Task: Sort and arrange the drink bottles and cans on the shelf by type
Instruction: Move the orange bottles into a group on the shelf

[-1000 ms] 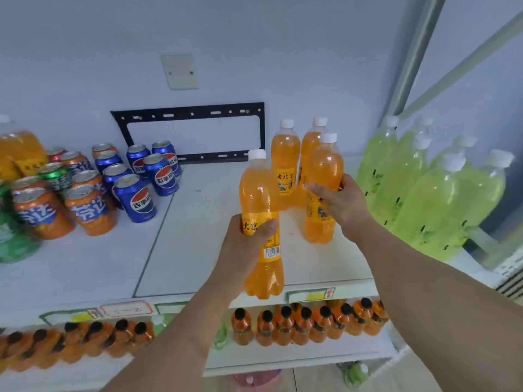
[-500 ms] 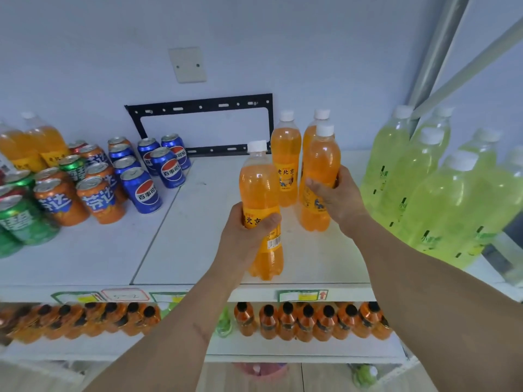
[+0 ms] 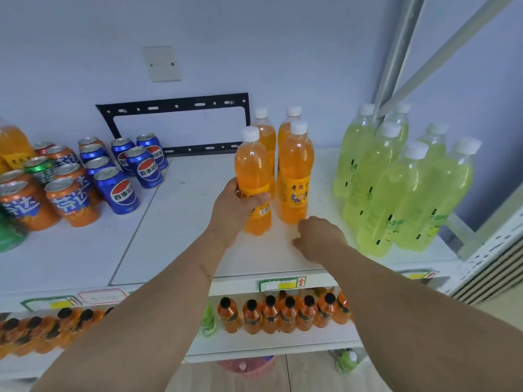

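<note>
Left hand (image 3: 237,206): fingers and thumb wrapped round the label band of an orange soda bottle (image 3: 253,179), white cap, upright, base at or on the top shelf (image 3: 175,236); contact with the shelf can't be told. Right hand (image 3: 318,236): holds nothing, fingers loosely curled, low over the shelf just in front and to the right of the orange group, apart from every bottle.

Held bottle sits at front left of three more orange bottles: one (image 3: 295,176) just beside it on the right, label facing the camera, and two (image 3: 267,137) behind, partly hidden. The four stand as a tight cluster near shelf centre.

Right side: pale green bottles (image 3: 402,190), white caps, approx. seven, packed close, reaching to the shelf's right end; a clear gap separates them from the orange group. Left side: blue cola cans (image 3: 120,190) in a loose bunch, then orange soda cans (image 3: 72,203) w/ a green can (image 3: 38,168) and a red-topped can among them, mixed. Far left edge: another orange bottle (image 3: 14,148) and a green item, both cut off by the frame.

Behind: black metal bracket (image 3: 172,123) on the wall, blank wall plate (image 3: 161,63) above it. Shelf front edge carries price tags (image 3: 283,284). Lower shelf: rows of small orange bottles w/ black caps (image 3: 285,315), partly hidden by both forearms.
</note>
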The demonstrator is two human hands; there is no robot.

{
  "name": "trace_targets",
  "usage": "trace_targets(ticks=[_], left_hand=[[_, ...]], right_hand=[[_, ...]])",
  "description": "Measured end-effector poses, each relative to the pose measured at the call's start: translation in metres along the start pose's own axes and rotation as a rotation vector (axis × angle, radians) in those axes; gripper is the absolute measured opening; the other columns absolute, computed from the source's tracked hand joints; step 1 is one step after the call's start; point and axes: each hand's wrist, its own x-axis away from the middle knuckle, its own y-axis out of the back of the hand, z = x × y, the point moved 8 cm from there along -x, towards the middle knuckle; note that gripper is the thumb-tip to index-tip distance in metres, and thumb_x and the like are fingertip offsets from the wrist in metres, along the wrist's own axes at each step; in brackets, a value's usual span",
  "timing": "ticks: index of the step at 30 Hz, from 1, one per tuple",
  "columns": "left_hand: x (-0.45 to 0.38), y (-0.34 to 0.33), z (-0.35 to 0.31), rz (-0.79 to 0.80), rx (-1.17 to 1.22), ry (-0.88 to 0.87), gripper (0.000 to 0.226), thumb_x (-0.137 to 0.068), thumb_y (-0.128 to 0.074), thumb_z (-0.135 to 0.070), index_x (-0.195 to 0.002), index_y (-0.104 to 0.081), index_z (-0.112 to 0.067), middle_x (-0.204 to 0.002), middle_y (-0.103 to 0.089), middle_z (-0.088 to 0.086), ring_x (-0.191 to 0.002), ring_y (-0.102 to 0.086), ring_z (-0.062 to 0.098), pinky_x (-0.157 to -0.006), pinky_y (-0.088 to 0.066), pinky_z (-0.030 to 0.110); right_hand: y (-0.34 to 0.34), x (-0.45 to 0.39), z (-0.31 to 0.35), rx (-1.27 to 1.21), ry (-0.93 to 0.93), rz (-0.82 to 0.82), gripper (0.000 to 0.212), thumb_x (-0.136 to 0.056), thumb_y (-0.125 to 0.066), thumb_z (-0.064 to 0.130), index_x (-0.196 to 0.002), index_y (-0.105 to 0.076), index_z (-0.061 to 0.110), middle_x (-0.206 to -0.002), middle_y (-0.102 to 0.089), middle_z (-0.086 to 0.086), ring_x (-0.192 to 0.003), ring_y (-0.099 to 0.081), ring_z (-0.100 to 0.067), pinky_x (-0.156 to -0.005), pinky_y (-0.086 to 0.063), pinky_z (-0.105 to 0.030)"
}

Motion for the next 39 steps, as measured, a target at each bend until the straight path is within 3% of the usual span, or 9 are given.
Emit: trace_targets(ticks=[10, 15, 19, 22, 24, 27, 29, 33, 39], left_hand=[[-0.016, -0.017, 0.005, 0.117, 0.048, -0.025, 0.083, -0.064, -0.08, -0.06, -0.138, -0.05, -0.035, -0.129, -0.064, -0.01, -0.117, -0.062, 0.018, -0.1, -0.05, 0.053], [-0.022, -0.019, 0.009, 0.065, 0.014, -0.029, 0.07, -0.078, -0.08, -0.043, -0.139, -0.047, -0.03, -0.131, -0.061, -0.007, -0.117, -0.06, 0.019, -0.101, -0.05, 0.051], [-0.02, -0.012, 0.012, 0.033, -0.099, -0.01, 0.079, -0.075, -0.081, -0.048, -0.142, -0.044, -0.029, -0.136, -0.057, -0.006, -0.121, -0.057, 0.019, -0.102, -0.049, 0.047], [-0.007, -0.001, 0.019, 0.01, -0.284, 0.048, 0.086, -0.078, -0.075, -0.055, -0.148, -0.036, -0.022, -0.145, -0.048, -0.002, -0.128, -0.05, 0.021, -0.102, -0.047, 0.039], [0.01, 0.017, 0.019, -0.034, -0.598, 0.015, 0.072, -0.088, -0.063, -0.056, -0.146, -0.041, -0.02, -0.141, -0.053, -0.001, -0.124, -0.053, 0.02, -0.096, -0.045, 0.034], [0.043, 0.044, 0.012, -0.066, -1.261, -0.243, 0.042, -0.1, -0.044, -0.046, -0.131, -0.058, -0.021, -0.125, -0.063, 0.0, -0.11, -0.061, 0.022, -0.084, -0.047, 0.034], [0.06, 0.062, 0.012, -0.037, -1.512, -0.433, 0.034, -0.1, -0.045, -0.038, -0.111, -0.068, -0.016, -0.103, -0.067, 0.003, -0.09, -0.064, 0.025, -0.069, -0.045, 0.034], [0.087, 0.116, 0.01, -0.068, -1.61, -0.589, 0.02, -0.073, -0.08, -0.026, -0.066, -0.068, -0.012, -0.06, -0.059, 0.004, -0.051, -0.057, 0.025, -0.046, -0.036, 0.028], [0.139, 0.22, 0.013, -0.128, -1.603, -0.562, 0.018, -0.076, -0.075, -0.024, -0.068, -0.066, -0.011, -0.062, -0.059, 0.004, -0.056, -0.059, 0.028, -0.049, -0.039, 0.029]], right_hand=[[-0.002, 0.006, 0.013, 0.101, 0.179, -0.037, 0.03, -0.101, -0.041, 0.031, -0.122, -0.055, 0.014, -0.115, -0.058, -0.008, -0.107, -0.055, -0.028, -0.085, -0.044, -0.036], [-0.004, 0.006, 0.018, 0.085, 0.182, -0.032, 0.033, -0.102, -0.039, 0.032, -0.124, -0.054, 0.014, -0.117, -0.057, -0.008, -0.109, -0.054, -0.029, -0.087, -0.045, -0.038], [-0.004, 0.007, 0.022, 0.085, 0.194, -0.053, 0.033, -0.102, -0.038, 0.032, -0.124, -0.054, 0.014, -0.116, -0.056, -0.008, -0.108, -0.054, -0.028, -0.086, -0.044, -0.038], [-0.003, 0.01, 0.033, 0.107, 0.239, -0.083, 0.032, -0.102, -0.037, 0.031, -0.124, -0.054, 0.015, -0.118, -0.056, -0.007, -0.111, -0.053, -0.028, -0.087, -0.043, -0.038], [-0.003, 0.013, 0.047, 0.14, 0.278, -0.099, 0.031, -0.102, -0.037, 0.028, -0.124, -0.054, 0.015, -0.12, -0.056, -0.006, -0.113, -0.053, -0.027, -0.088, -0.044, -0.038], [-0.001, 0.019, 0.076, 0.207, 0.335, -0.135, 0.027, -0.1, -0.041, 0.022, -0.123, -0.055, 0.016, -0.12, -0.058, -0.006, -0.111, -0.054, -0.027, -0.083, -0.044, -0.037], [0.001, 0.025, 0.107, 0.263, 0.397, -0.167, 0.026, -0.099, -0.042, 0.019, -0.122, -0.055, 0.017, -0.119, -0.058, -0.006, -0.109, -0.056, -0.027, -0.074, -0.04, -0.036], [0.004, 0.045, 0.176, 0.289, 0.538, -0.212, 0.026, -0.098, -0.044, 0.017, -0.121, -0.055, 0.016, -0.118, -0.056, -0.006, -0.108, -0.054, -0.026, -0.072, -0.034, -0.034], [-0.002, 0.085, 0.291, 0.255, 0.636, -0.233, 0.023, -0.097, -0.047, 0.019, -0.117, -0.057, 0.016, -0.116, -0.058, -0.005, -0.109, -0.055, -0.026, -0.083, -0.042, -0.036]])
